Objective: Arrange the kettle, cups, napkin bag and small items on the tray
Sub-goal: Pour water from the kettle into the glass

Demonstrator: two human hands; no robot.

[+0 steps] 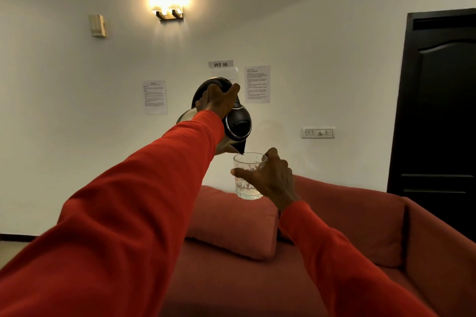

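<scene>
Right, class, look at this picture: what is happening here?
A person in red sleeves holds a kettle by its handle in the left hand, tipped so its spout sits over a clear glass gripped in the right hand. A little water lies in the glass. Both are held up above a red sofa.

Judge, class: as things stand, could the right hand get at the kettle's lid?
Probably not. The right hand is gripping the glass under the tilted kettle's spout, so it is occupied; the lid faces it unblocked, but the left hand holds the handle.
</scene>
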